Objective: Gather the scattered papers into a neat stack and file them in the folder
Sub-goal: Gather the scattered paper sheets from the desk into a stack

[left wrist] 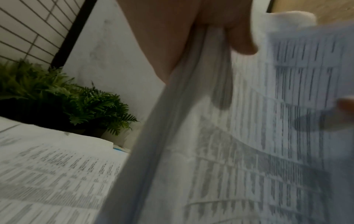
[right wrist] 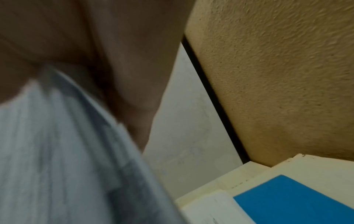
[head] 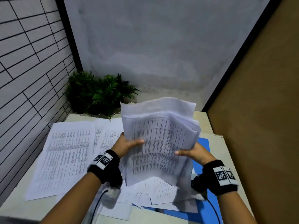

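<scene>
— Where is the stack? 
— Raised above the desk (head: 208,120), long axis running near to far, left hand (head: 125,145) and right hand (head: 196,151) each pinching a side edge.

— And the folder? 
— The blue folder (head: 204,143) lies just right, under loose sheets (head: 64,157) — nearer the right grip.

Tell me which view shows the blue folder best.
The head view. It shows the folder on the table, under loose sheets and behind the held stack, with blue showing along its right and near edges. The right wrist view catches only one blue corner. The left wrist view shows at most a blurred blue sliver.
</scene>
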The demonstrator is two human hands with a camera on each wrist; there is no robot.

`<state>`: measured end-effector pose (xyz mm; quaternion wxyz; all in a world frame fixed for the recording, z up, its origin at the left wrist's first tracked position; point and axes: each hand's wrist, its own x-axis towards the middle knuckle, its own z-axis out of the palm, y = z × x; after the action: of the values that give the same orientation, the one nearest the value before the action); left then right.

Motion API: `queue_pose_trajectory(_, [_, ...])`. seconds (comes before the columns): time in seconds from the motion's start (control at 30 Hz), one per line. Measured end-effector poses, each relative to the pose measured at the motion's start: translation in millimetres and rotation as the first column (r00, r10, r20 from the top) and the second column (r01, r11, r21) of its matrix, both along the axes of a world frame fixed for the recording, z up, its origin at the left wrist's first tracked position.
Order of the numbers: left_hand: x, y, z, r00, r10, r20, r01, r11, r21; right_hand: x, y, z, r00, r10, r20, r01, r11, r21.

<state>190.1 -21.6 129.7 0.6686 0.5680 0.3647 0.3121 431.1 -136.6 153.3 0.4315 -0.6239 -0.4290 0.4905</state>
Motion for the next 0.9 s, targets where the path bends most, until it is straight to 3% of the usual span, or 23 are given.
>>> queue_pose_trajectory(0.13, [-7.5, 7.7, -1.4, 0.993, 0.114, 0.033, -0.114, 0.993, -0.017, 16.2, 3.3, -1.9, 0.961, -0.276, -0.023, 0.276, 0.95, 0.146])
queue_pose_trajectory(0.2, [-14.0, 8.0, -4.1, 0.992, 0.114, 0.055, -0.112, 0.993, -0.029, 16.1, 0.0, -2.0, 0.964, -0.26, -0.06, 0.266, 0.953, 0.144])
queue_pose_trajectory(0.37, [-6.2, -5.2, 4.9, 0.996, -0.064, 0.061, 0.063, 0.998, 0.02, -12.5, 7.9, -13.4, 0.988, -0.152, -0.013, 0.153, 0.982, 0.112])
queue_pose_trajectory(0.57, [-6.7, 1.7, 35.1, 0.987, 0.059, 0.15, -0.08, 0.987, 0.14, -22.9, 6.1, 13.9, 0.948, -0.243, -0.206, 0.297, 0.907, 0.299])
queue_pose_trajectory(0.77, [-16.0, -0.8, 26.4, 0.993, 0.038, 0.107, -0.051, 0.992, 0.117, -18.9, 1.7, 40.1, 0.948, -0.259, -0.184, 0.313, 0.868, 0.387])
queue_pose_trajectory(0.83, [-16.6, 0.2, 20.6, 0.997, 0.041, 0.071, -0.048, 0.994, 0.099, -23.2, 2.5, 64.6, 0.929, -0.369, 0.024, 0.31, 0.815, 0.49])
queue_pose_trajectory(0.87, [-16.5, 0.9, 19.1, 0.997, 0.039, 0.06, -0.044, 0.995, 0.094, -29.5, 4.6, 80.5, 0.869, -0.443, 0.22, 0.26, 0.787, 0.559])
queue_pose_trajectory(0.9, [-15.5, 1.5, 18.2, 0.998, 0.035, 0.056, -0.04, 0.995, 0.091, -37.3, 7.4, 93.9, 0.747, -0.505, 0.432, 0.166, 0.771, 0.615])
